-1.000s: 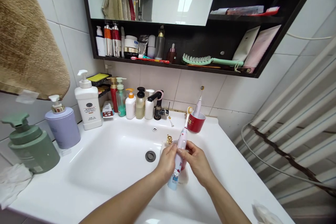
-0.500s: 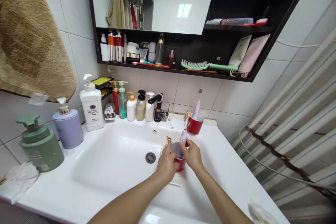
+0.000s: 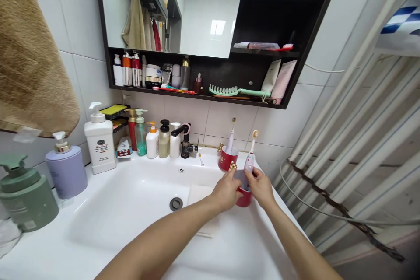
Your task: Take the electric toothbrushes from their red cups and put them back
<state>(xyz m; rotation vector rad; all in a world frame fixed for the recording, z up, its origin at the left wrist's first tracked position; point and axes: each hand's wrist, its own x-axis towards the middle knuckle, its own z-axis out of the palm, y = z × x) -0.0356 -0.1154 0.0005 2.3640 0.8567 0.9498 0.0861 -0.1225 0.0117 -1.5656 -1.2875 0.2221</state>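
My left hand (image 3: pixel 227 191) is closed round the left side of a red cup (image 3: pixel 244 199) with a gold handle, over the right side of the sink. An electric toothbrush (image 3: pixel 250 161), pale with red marks, stands head-up in that cup. My right hand (image 3: pixel 261 186) pinches the toothbrush's body at the cup's rim; its lower end is inside the cup. Just behind, a second red cup (image 3: pixel 227 159) sits on the sink's back ledge, holding another pale electric toothbrush (image 3: pixel 231 140).
The white sink (image 3: pixel 131 210) has a dark drain (image 3: pixel 176 204) and a black faucet (image 3: pixel 185 142). Several pump bottles (image 3: pixel 152 143) line the back and left ledge. Above hangs a dark mirror cabinet (image 3: pixel 197 100) with toiletries. Pipes (image 3: pixel 354 148) run along the right wall; a brown towel (image 3: pixel 33 61) hangs left.
Both hands have carried the cup and its toothbrush right, from over the basin toward the sink's right rim. My view has also turned right and tilted up.
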